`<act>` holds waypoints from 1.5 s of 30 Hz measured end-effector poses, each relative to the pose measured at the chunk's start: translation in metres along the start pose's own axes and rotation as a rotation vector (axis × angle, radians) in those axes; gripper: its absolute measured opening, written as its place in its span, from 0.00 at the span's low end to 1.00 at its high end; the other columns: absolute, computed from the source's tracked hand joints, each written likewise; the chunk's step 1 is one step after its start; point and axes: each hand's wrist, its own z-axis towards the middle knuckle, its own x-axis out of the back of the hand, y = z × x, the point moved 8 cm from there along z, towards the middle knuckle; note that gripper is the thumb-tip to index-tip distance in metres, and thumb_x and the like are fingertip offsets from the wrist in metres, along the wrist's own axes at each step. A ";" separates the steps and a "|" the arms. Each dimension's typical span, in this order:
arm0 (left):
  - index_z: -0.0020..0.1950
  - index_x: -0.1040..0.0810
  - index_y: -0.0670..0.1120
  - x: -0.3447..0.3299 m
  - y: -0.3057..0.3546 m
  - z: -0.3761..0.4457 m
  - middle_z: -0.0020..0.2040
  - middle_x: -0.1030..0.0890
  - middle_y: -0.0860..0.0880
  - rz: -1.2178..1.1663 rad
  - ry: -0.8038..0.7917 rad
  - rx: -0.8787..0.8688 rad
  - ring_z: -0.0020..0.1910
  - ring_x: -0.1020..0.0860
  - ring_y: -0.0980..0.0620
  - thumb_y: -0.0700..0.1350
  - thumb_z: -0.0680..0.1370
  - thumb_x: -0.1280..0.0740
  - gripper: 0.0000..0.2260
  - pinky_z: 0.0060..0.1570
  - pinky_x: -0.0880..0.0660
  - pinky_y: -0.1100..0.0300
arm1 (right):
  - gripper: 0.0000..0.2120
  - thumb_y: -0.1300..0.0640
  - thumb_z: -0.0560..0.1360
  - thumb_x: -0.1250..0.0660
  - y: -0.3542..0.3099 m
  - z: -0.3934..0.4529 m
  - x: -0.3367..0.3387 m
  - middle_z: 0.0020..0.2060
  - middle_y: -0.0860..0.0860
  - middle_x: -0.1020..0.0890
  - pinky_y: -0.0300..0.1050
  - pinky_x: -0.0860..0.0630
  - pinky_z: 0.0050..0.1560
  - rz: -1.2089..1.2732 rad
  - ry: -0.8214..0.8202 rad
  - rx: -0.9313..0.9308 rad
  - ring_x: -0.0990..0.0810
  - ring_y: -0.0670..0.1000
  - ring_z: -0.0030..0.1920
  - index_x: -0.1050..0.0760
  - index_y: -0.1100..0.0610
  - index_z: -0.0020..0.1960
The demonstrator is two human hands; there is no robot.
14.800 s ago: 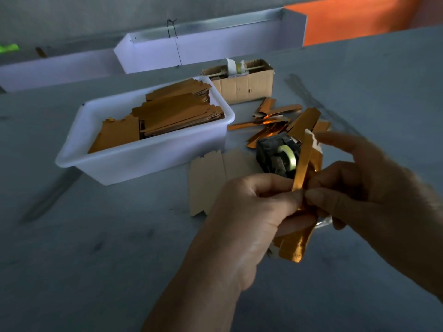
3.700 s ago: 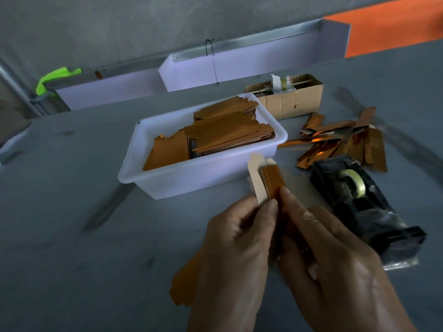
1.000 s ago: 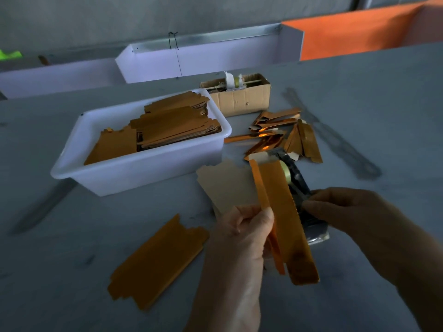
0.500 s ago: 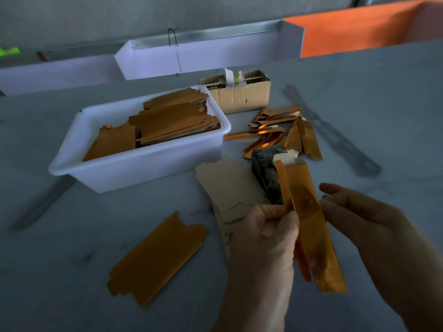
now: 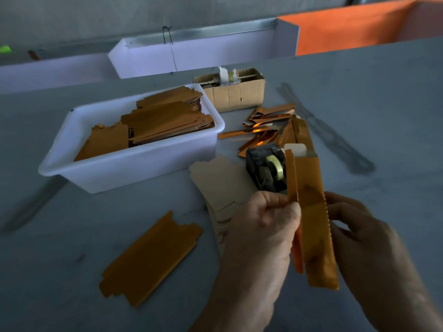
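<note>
Head view: the left hand (image 5: 266, 226) sits at lower centre of the frame, thumb and curled fingers pinching the left edge of a long folded orange card (image 5: 311, 212). The card is held off the table, nearly upright and leaning a little, with a pale tab at its top end and a toothed right edge. The right hand (image 5: 359, 238) comes in from the lower right with bent fingers meeting that toothed edge; whether it grips the card or only touches it cannot be told.

Just behind the card stands a black tape dispenser (image 5: 265, 171), with a stack of pale cards (image 5: 220, 185) to its left. A flat orange card (image 5: 151, 257) lies alone at lower left of centre. A white tub (image 5: 134, 166) at centre left holds stacks of orange cards. Loose folded strips (image 5: 268, 125) lie to its right, below a cardboard box (image 5: 237, 94).
</note>
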 end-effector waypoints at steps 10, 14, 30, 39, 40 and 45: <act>0.41 0.21 0.49 0.000 0.000 0.004 0.32 0.18 0.53 0.117 0.027 0.005 0.29 0.22 0.60 0.43 0.78 0.33 0.06 0.26 0.27 0.71 | 0.08 0.61 0.70 0.29 -0.009 0.000 -0.002 0.43 0.38 0.20 0.29 0.31 0.36 -0.247 0.060 0.191 0.20 0.41 0.38 0.20 0.52 0.33; 0.42 0.21 0.49 0.001 0.002 0.005 0.31 0.18 0.54 0.112 0.014 0.023 0.29 0.22 0.61 0.43 0.78 0.33 0.05 0.27 0.28 0.71 | 0.09 0.63 0.71 0.28 -0.011 0.000 0.004 0.42 0.44 0.21 0.33 0.29 0.35 -0.389 0.109 0.281 0.20 0.48 0.35 0.21 0.52 0.36; 0.41 0.16 0.50 0.030 0.007 0.002 0.35 0.15 0.49 0.082 0.034 -0.016 0.32 0.18 0.54 0.44 0.75 0.29 0.04 0.28 0.27 0.66 | 0.10 0.51 0.61 0.35 -0.057 0.007 -0.028 0.34 0.51 0.16 0.31 0.28 0.26 0.248 -0.450 0.244 0.23 0.42 0.29 0.16 0.41 0.37; 0.40 0.16 0.49 0.042 0.005 0.002 0.34 0.15 0.50 0.146 0.025 -0.043 0.31 0.18 0.55 0.43 0.75 0.29 0.04 0.28 0.25 0.64 | 0.11 0.51 0.61 0.34 -0.045 0.007 -0.043 0.33 0.49 0.17 0.30 0.28 0.30 0.266 -0.408 0.184 0.20 0.43 0.32 0.18 0.45 0.42; 0.40 0.16 0.49 0.041 0.005 0.003 0.35 0.15 0.49 0.148 0.008 -0.043 0.33 0.17 0.53 0.43 0.75 0.29 0.04 0.30 0.23 0.61 | 0.13 0.50 0.61 0.34 -0.045 0.007 -0.042 0.34 0.49 0.17 0.31 0.27 0.30 0.249 -0.407 0.194 0.20 0.43 0.32 0.20 0.43 0.45; 0.40 0.17 0.48 0.037 0.007 0.002 0.34 0.15 0.50 0.156 -0.025 -0.068 0.32 0.17 0.54 0.43 0.75 0.29 0.04 0.32 0.23 0.63 | 0.29 0.46 0.58 0.32 -0.043 0.009 -0.039 0.36 0.48 0.16 0.33 0.25 0.31 0.200 -0.416 0.198 0.17 0.48 0.35 0.33 0.37 0.59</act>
